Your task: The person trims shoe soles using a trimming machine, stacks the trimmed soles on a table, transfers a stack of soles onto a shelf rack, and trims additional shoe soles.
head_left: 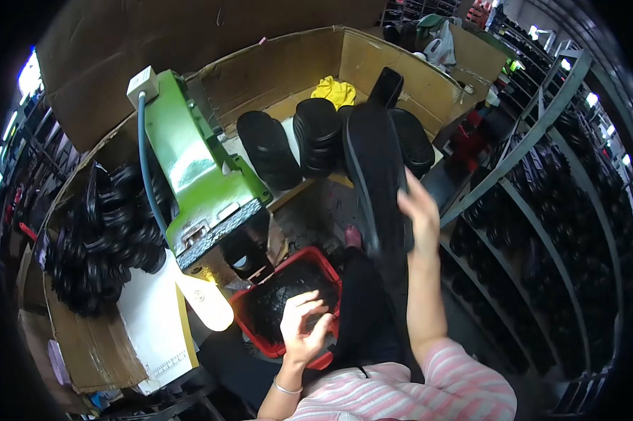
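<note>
My right hand (421,210) is closed on the edge of a long black sole (376,168), which stands nearly upright and is blurred. My left hand (306,326) is raised over a red bin (243,316) holding dark scraps, its fingers curled but apart, with nothing visible between them. Left of the hands stands a green machine (186,151) with a pale, rounded plate (207,303) at its lower front. Beyond the sole are stacks of black soles (316,137) on the workbench.
A pile of black straps or soles (106,238) lies at the left beside a white board (151,316). Cardboard walls (274,67) surround the bench, with a yellow cloth (334,92) inside. At the right stands a metal rack (534,154) loaded with black items.
</note>
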Motion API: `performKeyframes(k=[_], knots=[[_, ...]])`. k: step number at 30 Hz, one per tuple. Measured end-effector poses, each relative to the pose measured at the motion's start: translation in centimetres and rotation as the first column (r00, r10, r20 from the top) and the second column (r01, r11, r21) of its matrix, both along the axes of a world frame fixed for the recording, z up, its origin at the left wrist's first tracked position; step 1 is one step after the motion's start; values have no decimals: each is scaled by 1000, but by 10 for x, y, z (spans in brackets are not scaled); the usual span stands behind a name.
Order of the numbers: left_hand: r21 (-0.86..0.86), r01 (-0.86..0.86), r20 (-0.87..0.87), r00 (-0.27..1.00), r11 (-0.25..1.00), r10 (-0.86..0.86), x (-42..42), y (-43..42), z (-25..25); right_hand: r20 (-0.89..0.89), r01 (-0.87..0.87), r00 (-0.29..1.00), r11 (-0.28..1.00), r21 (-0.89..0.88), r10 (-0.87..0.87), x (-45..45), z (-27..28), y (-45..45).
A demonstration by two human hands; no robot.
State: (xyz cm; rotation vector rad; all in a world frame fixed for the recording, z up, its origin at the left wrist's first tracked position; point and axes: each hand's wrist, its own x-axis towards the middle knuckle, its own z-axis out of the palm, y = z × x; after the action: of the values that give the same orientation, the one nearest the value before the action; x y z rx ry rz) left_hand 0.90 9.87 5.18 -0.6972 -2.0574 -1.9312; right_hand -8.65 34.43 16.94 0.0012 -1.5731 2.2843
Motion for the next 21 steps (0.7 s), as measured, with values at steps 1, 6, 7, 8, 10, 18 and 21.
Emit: performKeyframes(k=[1,6,7,8,10,18,21], knots=[[28,-63,104,993,998,60,1,-1,5,11,-17,1000,999,-41,17,-32,2,13],[121,-277,436,878,953,200,8,-34,-14,152,-13,988,1000,7,12,-215,-85,88],[67,-321,438,860,945,261,9,-45,-20,342,77,929,978,194,-141,-186,-37,58],[70,-368,467,834,927,296,9,-56,-23,337,67,933,979,193,-131,-191,-46,58],[37,-450,451,804,892,387,6,-81,-27,302,107,931,946,305,-203,-205,-67,62],[52,-701,246,699,711,672,-47,-173,30,288,-12,954,947,320,-86,-217,-79,82],[-6,-784,-118,616,620,779,-82,-205,89,303,25,933,876,482,-193,-225,-87,98]])
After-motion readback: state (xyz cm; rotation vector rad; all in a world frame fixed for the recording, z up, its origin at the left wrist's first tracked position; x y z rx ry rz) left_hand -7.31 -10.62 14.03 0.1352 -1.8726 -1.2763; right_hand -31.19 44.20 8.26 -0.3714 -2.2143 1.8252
